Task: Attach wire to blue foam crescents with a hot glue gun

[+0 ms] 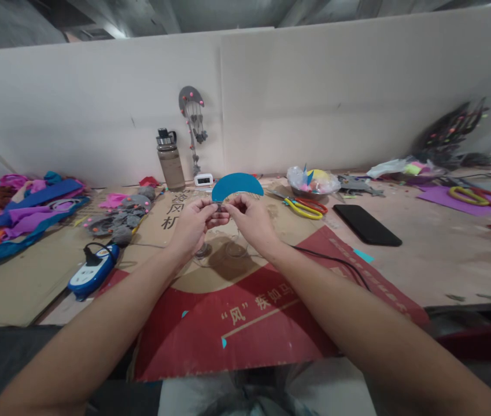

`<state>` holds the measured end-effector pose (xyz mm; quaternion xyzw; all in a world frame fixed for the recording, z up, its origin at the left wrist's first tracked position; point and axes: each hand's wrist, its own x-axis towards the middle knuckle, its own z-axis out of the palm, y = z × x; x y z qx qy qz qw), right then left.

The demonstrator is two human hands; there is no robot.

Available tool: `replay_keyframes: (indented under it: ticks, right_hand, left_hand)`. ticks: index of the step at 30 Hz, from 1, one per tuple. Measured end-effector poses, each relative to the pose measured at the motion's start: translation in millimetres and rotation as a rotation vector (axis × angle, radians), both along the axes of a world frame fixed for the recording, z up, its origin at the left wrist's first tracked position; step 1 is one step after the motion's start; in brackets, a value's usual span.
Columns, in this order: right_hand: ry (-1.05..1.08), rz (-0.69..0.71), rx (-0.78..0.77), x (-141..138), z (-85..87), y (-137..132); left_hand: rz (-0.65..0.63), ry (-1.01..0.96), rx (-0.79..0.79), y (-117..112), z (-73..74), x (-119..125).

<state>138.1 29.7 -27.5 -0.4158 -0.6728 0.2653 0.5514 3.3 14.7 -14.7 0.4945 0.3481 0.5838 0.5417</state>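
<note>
A blue crescent-shaped piece [237, 184], thin and flat like felt or card, is held up in front of me above the cardboard. My left hand [199, 222] pinches its lower left end between thumb and fingers. Close beside it, my right hand [249, 216] has thumb and forefinger pressed together at the same end; what lies between those fingertips is too small to make out. Below the hands, small clear round dishes [237, 247] rest on the cardboard, partly hidden by my wrists.
Printed cardboard [254, 346] covers the table. A power strip [93, 271], grey pompom strings [119, 216] and coloured cloth [32, 214] lie left. Behind stand a bottle [170, 164] and small clock [203, 179]. Scissors [306, 209], a bagged bowl [312, 184] and a phone [366, 224] are right.
</note>
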Motion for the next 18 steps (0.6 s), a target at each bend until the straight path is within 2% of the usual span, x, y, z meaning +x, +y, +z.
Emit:
replay_keyframes:
  ticks: [7, 9, 11, 15, 17, 18]
  right_hand:
    - [-0.014, 0.044, 0.016, 0.9, -1.0, 1.7]
    - [-0.084, 0.109, 0.015, 5.5, 3.5, -0.1]
    - [-0.199, 0.106, 0.021, 14.6, 9.4, -0.8]
    - [-0.399, -0.264, 0.059, 41.4, 15.0, 8.4]
    - [-0.556, -0.375, -0.037, 52.7, 10.6, 17.5]
    - [-0.642, -0.380, -0.105, 56.6, 6.7, 22.2]
  left_hand:
    - [-0.020, 0.039, -0.020, 5.5, -3.6, -3.5]
    - [0.004, 0.018, -0.036, 7.8, -3.9, -5.0]
    - [0.047, -0.017, -0.045, 9.5, -3.1, -7.1]
    - [0.115, -0.070, -0.041, 11.8, -0.2, -12.9]
    - [0.133, -0.082, -0.031, 12.9, 1.0, -16.2]
    - [0.144, -0.085, -0.025, 13.5, 1.6, -17.8]
